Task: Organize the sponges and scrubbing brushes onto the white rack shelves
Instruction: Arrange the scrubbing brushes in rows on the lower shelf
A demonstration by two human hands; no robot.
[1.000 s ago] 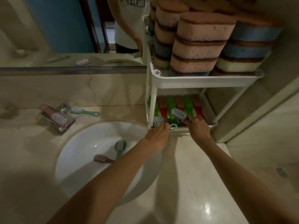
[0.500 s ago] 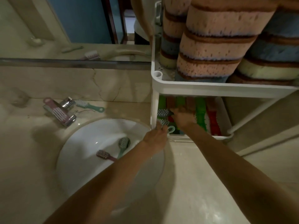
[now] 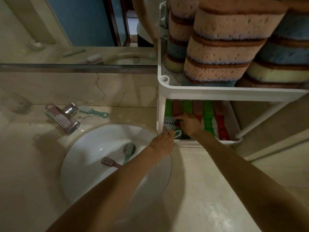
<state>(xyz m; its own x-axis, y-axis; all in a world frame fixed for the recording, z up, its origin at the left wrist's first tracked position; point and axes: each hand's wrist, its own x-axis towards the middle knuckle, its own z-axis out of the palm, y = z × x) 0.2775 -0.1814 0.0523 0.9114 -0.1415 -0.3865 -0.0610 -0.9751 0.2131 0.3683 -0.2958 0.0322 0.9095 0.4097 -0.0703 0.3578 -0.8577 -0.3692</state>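
White rack (image 3: 217,92) on beige marble counter (image 3: 209,195) beside sink (image 3: 87,156)

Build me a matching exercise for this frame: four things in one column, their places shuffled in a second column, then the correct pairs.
Things:
1. stacked sponges
2. red and green brushes
3. pink brush with visible hang hole
4. pink brush with hidden handle end

Places:
A. in the sink
B. top shelf of the white rack
C. on the faucet
D. lower shelf

Pairs: 1-B, 2-D, 3-C, 4-A
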